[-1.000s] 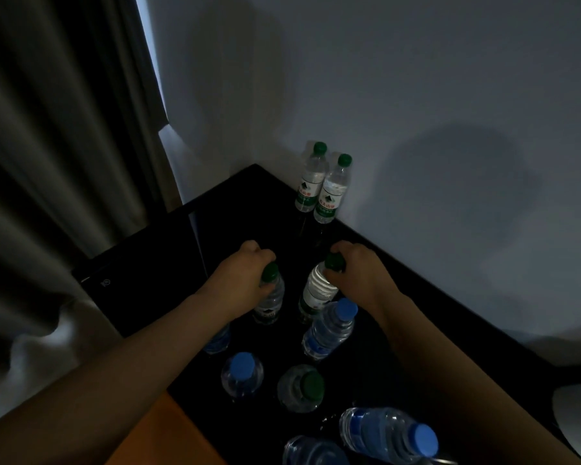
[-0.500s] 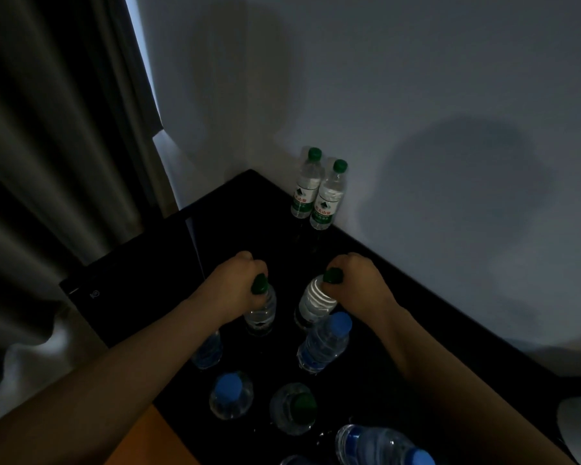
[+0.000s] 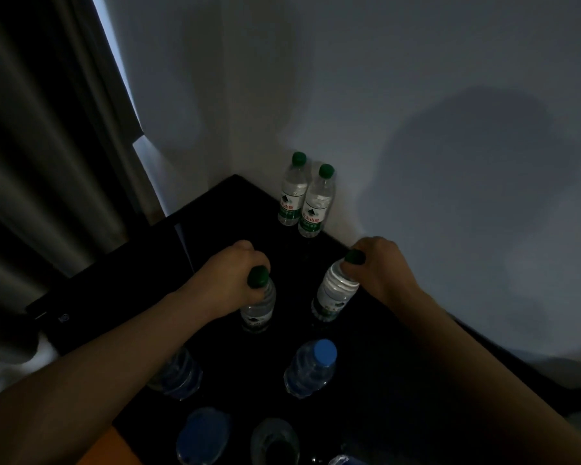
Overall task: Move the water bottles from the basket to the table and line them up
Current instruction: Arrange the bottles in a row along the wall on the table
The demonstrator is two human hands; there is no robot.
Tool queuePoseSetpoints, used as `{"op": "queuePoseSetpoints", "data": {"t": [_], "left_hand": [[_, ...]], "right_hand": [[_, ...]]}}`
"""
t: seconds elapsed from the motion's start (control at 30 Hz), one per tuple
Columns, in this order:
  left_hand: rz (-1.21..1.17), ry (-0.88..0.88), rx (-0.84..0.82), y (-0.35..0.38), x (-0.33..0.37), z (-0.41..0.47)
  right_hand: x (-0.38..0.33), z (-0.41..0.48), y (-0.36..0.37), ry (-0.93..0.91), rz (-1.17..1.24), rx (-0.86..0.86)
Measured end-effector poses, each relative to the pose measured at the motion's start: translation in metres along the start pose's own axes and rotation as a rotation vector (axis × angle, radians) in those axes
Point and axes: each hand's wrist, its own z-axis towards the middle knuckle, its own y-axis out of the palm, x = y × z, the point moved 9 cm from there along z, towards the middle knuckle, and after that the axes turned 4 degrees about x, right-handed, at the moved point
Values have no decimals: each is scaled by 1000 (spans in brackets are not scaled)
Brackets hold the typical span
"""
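Observation:
My left hand (image 3: 230,283) grips the neck of a green-capped water bottle (image 3: 258,307) that stands upright on the black table (image 3: 366,370). My right hand (image 3: 379,266) holds a second green-capped bottle (image 3: 332,293) by its cap; this one tilts to the right. Two more green-capped bottles (image 3: 304,199) stand side by side in the table's far corner against the wall. A blue-capped bottle (image 3: 311,369) stands nearer to me, another (image 3: 178,375) lies half hidden under my left forearm, and further bottles (image 3: 203,434) show at the bottom edge. No basket is in view.
A grey wall (image 3: 416,95) bounds the table at the back and right. Dark curtains (image 3: 41,146) hang at the left. A black ledge (image 3: 91,297) adjoins the table's left side. An orange surface (image 3: 114,451) shows at the bottom left.
Both hands have moved their green-capped bottles farther from me and apart. The right bottle has shifted right toward the wall and tilts more. The camera has tipped upward.

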Motion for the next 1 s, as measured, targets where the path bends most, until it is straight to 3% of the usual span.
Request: {"op": "queuePoseSetpoints", "data": {"t": [0.4, 1.0], "left_hand": [[-44, 32, 9, -4, 12, 58], [-36, 57, 17, 1, 15, 102]], "right_hand": [[46, 80, 0, 112, 21, 127], [71, 163, 7, 218, -1, 126]]}}
